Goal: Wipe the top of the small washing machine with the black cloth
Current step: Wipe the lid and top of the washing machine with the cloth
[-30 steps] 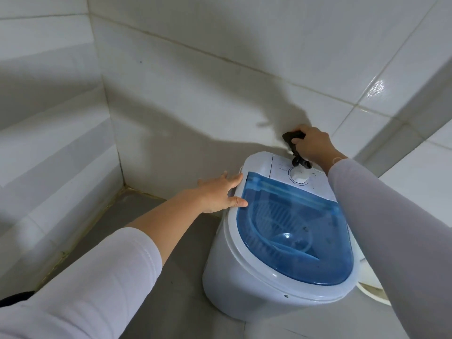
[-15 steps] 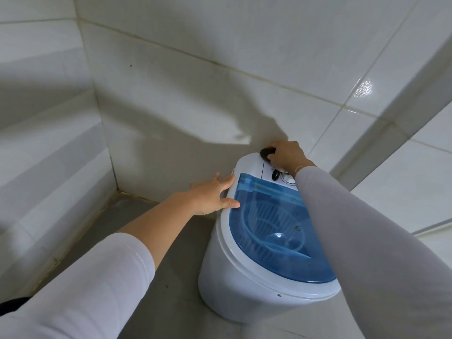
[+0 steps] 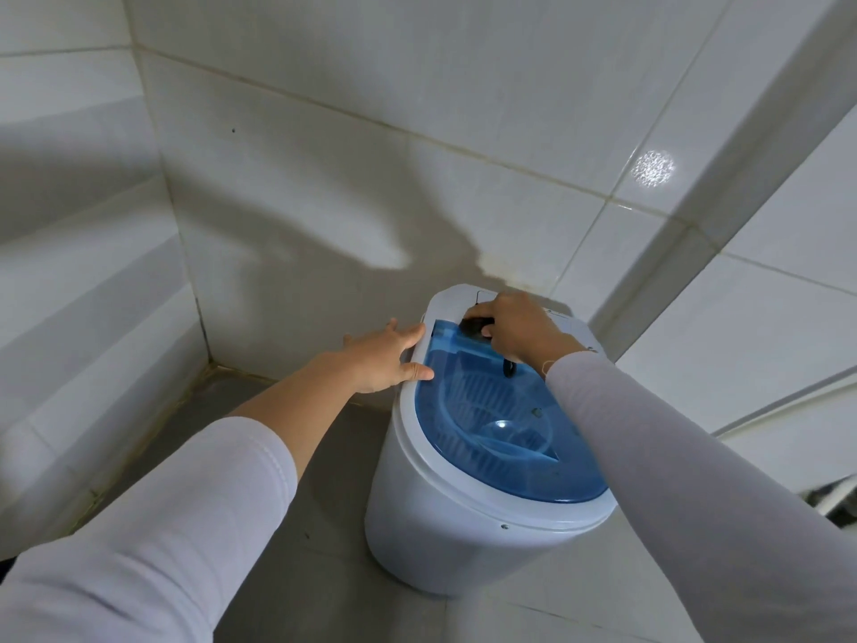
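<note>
Head view of a tiled corner. The small washing machine [image 3: 487, 457], a white tub with a translucent blue lid [image 3: 501, 424], stands on the grey floor [image 3: 324, 526] close against the white tiled wall [image 3: 417, 132]. The right hand [image 3: 519, 329] is curled over the black cloth [image 3: 477, 328], its grip closed on the bunched fabric, and presses it at the seam where the far left corner of the blue lid meets the white control panel [image 3: 452, 301]. A dark end of the cloth hangs out below the hand over the lid. The left hand [image 3: 387, 352] lies with fingers spread, thumb on the rim and palm against the tub's left side, holding nothing and apparently steadying the machine.

Step in hand, as judged: wiping is under way at the rear of the top, and most of the lid nearer the camera appears not yet covered. The next move likely calls for drawing the cloth toward the camera across the lid in overlapping strokes, with even pressure and the left hand bracing the light tub.
</note>
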{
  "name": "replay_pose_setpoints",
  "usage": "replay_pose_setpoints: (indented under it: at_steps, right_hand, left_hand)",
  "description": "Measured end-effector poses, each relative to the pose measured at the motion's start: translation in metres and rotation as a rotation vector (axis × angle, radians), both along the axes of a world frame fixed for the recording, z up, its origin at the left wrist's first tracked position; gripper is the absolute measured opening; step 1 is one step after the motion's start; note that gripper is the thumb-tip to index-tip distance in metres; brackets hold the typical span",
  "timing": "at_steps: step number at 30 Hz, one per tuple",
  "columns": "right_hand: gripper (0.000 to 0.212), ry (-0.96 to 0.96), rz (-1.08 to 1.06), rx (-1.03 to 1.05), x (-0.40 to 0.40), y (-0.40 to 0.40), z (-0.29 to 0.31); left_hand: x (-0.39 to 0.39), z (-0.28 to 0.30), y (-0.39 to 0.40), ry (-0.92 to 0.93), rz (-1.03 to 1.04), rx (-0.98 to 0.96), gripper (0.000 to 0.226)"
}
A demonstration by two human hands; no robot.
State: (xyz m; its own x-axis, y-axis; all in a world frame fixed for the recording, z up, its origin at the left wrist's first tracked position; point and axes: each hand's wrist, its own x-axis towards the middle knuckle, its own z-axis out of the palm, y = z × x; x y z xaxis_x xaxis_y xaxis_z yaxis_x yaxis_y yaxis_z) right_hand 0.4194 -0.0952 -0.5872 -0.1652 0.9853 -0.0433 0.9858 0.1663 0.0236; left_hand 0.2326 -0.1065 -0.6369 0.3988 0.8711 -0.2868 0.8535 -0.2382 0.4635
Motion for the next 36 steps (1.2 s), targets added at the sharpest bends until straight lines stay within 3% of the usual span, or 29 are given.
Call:
replay_pose_setpoints:
  at_steps: [6,10,18,28,36]
  right_hand:
    - [0.037,0.169,-0.06,-0.113,0.02,-0.01,0.014]
    - [0.037,0.356,-0.084,0.027,0.04,0.001,0.032]
    - [0.04,0.261,-0.047,0.068,0.069,0.046,0.034]
    - [0.05,0.209,0.102,0.036,0.071,0.064,-0.004]
    - [0.05,0.325,-0.044,0.054,0.087,0.056,-0.014]
  left_hand:
    - [0.005,0.008,0.001,0.022,-0.007,0.043,0.074]
    - [0.013,0.029,0.016,-0.016,-0.035,0.108,0.07]
    - [0.028,0.031,0.043,0.153,-0.12,0.096,0.073]
    - [0.028,0.019,0.05,0.204,-0.155,0.064,0.072]
    - [0.027,0.015,0.051,0.177,-0.133,0.037,0.072]
